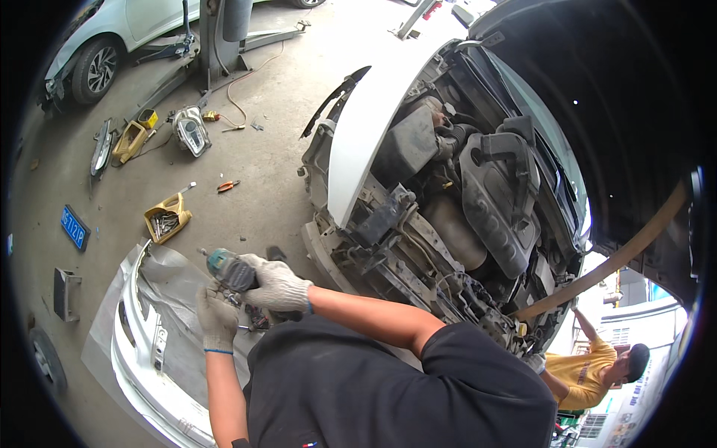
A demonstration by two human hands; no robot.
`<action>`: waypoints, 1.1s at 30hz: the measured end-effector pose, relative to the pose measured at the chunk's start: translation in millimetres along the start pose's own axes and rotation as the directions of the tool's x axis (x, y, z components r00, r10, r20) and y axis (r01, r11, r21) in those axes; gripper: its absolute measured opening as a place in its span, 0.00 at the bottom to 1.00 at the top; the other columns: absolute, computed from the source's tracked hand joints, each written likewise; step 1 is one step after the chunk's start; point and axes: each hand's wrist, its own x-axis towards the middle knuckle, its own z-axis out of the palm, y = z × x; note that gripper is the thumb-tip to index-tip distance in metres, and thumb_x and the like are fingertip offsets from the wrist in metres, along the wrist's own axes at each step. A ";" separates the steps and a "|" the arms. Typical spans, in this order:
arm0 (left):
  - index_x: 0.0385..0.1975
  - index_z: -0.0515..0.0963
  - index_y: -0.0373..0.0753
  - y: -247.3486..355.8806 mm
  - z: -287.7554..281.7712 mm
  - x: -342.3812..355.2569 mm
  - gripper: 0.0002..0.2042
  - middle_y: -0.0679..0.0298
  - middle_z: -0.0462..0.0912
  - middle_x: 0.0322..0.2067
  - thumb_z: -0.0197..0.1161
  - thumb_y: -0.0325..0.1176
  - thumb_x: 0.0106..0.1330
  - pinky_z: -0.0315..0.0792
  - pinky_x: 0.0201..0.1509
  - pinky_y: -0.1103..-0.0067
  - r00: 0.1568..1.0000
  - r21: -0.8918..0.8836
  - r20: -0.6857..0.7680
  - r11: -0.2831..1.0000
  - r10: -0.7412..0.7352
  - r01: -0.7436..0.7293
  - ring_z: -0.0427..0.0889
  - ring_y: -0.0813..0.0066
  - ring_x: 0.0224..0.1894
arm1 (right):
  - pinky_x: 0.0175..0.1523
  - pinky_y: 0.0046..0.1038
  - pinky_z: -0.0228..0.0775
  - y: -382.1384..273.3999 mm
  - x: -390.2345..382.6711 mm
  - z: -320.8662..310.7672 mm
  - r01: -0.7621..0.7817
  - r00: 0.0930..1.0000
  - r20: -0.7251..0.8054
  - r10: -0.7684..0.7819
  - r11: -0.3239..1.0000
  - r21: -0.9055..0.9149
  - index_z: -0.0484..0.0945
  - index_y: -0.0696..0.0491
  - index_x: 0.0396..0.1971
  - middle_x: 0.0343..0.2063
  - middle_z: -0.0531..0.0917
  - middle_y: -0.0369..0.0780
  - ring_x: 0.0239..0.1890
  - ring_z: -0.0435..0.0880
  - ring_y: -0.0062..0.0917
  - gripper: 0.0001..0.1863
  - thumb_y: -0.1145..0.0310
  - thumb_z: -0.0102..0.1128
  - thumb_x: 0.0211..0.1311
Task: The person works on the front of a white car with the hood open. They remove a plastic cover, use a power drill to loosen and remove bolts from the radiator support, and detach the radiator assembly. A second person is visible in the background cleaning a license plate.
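Note:
My right hand (278,284), in a pale knitted work glove, is closed around a teal and black cordless power driver (233,272). Its nose points up and to the left. Just below the driver is my left hand (216,317), gloved too, with its fingers curled together. Whatever lies in those fingers is too small and too covered to name. A white car bumper (134,358) lies on a grey sheet (179,280) beside my left forearm. Close to my right arm stands a car with its engine bay (448,194) exposed and its front end stripped.
A cut-open yellow jug (168,218) of small metal parts stands on the floor near orange-handled pliers (228,186). Farther off are a headlight (191,131) and a lift post (222,45). A wooden prop (609,265) rises under the hood. A person in yellow (586,377) works at the right.

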 end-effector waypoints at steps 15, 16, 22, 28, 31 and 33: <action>0.43 0.82 0.35 138.6 -35.8 101.5 0.18 0.55 0.85 0.41 0.56 0.44 0.70 0.73 0.57 0.62 0.987 -0.116 -0.033 0.980 0.157 -0.160 0.80 0.57 0.47 | 0.50 0.40 0.81 36.7 240.7 61.6 -0.509 0.860 0.504 0.075 0.192 0.839 0.74 0.57 0.57 0.45 0.84 0.44 0.43 0.86 0.34 0.22 0.66 0.61 0.64; 0.44 0.82 0.35 144.0 -30.8 104.1 0.18 0.57 0.84 0.43 0.55 0.45 0.72 0.72 0.57 0.63 0.988 -0.139 -0.060 0.979 0.143 -0.150 0.80 0.58 0.49 | 0.51 0.43 0.80 34.6 251.3 64.7 -0.568 0.823 0.558 0.109 0.119 0.815 0.74 0.56 0.58 0.48 0.83 0.43 0.47 0.85 0.35 0.23 0.67 0.60 0.64; 0.45 0.77 0.36 182.2 24.2 158.7 0.12 0.56 0.82 0.43 0.53 0.37 0.73 0.74 0.58 0.62 0.950 -0.029 -0.188 0.966 0.248 -0.258 0.81 0.58 0.48 | 0.51 0.46 0.80 19.5 333.7 82.1 -0.484 0.874 0.482 0.059 0.178 0.857 0.72 0.55 0.60 0.49 0.83 0.43 0.46 0.84 0.36 0.23 0.71 0.57 0.64; 0.47 0.77 0.38 186.3 -32.5 206.4 0.11 0.59 0.84 0.40 0.54 0.26 0.67 0.80 0.46 0.65 0.979 -0.056 -0.194 0.995 0.068 -0.081 0.84 0.63 0.39 | 0.48 0.35 0.78 23.2 369.9 55.5 -0.558 0.828 0.502 0.249 0.286 0.779 0.78 0.56 0.53 0.41 0.86 0.40 0.38 0.84 0.29 0.19 0.75 0.59 0.61; 0.50 0.76 0.39 187.2 -42.7 240.0 0.13 0.59 0.83 0.45 0.55 0.26 0.66 0.79 0.47 0.65 0.983 0.109 -0.185 0.993 -0.014 0.035 0.84 0.62 0.42 | 0.46 0.31 0.78 70.1 389.9 74.8 -0.467 0.879 0.246 0.409 0.626 0.624 0.80 0.57 0.48 0.36 0.85 0.38 0.37 0.83 0.25 0.19 0.72 0.65 0.55; 0.53 0.75 0.38 182.7 -57.9 254.3 0.15 0.58 0.80 0.51 0.56 0.28 0.67 0.78 0.50 0.64 0.957 0.168 -0.286 0.980 -0.054 0.105 0.82 0.60 0.48 | 0.42 0.31 0.78 75.5 392.2 68.3 -0.453 0.874 0.148 0.463 0.665 0.594 0.80 0.57 0.47 0.34 0.84 0.39 0.34 0.83 0.25 0.17 0.73 0.64 0.55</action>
